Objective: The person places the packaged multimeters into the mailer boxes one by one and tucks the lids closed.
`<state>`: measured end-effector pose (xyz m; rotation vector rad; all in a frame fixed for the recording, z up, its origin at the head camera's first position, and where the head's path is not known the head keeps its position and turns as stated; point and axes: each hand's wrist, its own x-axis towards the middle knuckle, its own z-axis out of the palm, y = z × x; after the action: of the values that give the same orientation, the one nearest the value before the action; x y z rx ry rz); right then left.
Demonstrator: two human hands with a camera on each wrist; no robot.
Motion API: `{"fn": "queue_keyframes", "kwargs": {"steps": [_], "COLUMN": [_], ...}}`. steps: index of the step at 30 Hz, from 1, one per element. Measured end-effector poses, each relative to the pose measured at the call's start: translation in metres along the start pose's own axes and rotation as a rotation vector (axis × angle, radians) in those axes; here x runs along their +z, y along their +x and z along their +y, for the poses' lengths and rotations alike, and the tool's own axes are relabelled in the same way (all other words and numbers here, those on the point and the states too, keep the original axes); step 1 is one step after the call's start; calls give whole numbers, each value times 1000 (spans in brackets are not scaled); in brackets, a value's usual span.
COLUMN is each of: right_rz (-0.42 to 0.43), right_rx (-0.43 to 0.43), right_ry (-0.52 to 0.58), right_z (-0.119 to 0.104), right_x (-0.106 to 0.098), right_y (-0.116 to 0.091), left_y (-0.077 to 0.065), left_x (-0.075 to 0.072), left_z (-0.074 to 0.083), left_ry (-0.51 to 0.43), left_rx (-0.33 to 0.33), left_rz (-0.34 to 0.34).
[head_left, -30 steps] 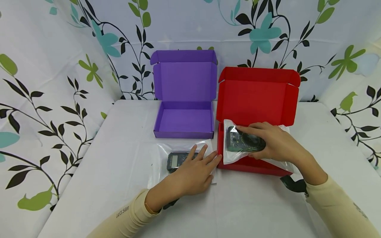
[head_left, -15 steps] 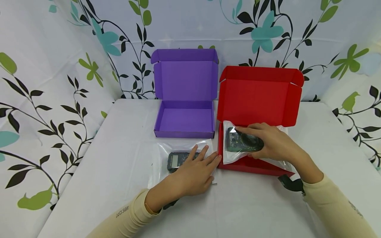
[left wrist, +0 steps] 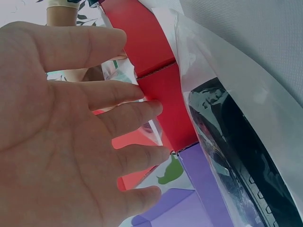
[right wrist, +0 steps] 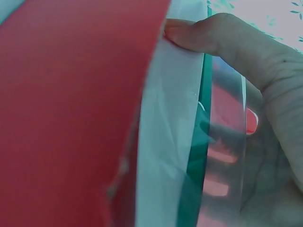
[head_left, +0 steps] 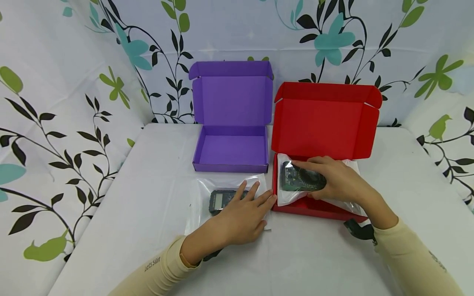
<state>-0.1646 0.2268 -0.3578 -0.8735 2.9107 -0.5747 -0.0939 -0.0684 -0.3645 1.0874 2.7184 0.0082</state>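
My right hand (head_left: 335, 181) grips a dark multimeter (head_left: 301, 176) in a clear plastic bag, thumb on one side and fingers on the other. The bagged multimeter lies tilted within the open red box (head_left: 318, 209); its right part is hidden under the hand. In the right wrist view the thumb presses the bag (right wrist: 165, 118) beside the red wall. My left hand (head_left: 237, 218) is spread with straight fingers, fingertips at the red box's left front corner. Beneath it lies a second bagged multimeter (head_left: 218, 201) on the table, partly covered, its dark body (left wrist: 246, 156) visible in the left wrist view.
An open purple box (head_left: 229, 150) with nothing in it stands left of the red box, lid upright. The red lid (head_left: 326, 127) leans back behind my right hand. White cloth covers the table (head_left: 148, 197); a floral curtain (head_left: 237, 33) hangs behind and at the sides.
My right hand and the bagged multimeter have moved slightly left and down within the red box. The red lid's right side has shifted a little to the right. My left hand stays put.
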Motion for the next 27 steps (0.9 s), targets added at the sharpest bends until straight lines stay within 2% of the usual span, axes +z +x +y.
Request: {"fn": "queue_keyframes", "kwargs": {"steps": [10,27], "right_rz": [-2,-9], "right_rx": [-3,-16], "right_ry": [24,72], "right_z": [5,16], "right_x": [5,16], "right_y": [2,4], "left_y": [-1,-1], "left_x": [-1,0], "left_z": [0,1], "left_ry": [26,25], "left_rx": [17,8], "left_rz": [27,23]}}
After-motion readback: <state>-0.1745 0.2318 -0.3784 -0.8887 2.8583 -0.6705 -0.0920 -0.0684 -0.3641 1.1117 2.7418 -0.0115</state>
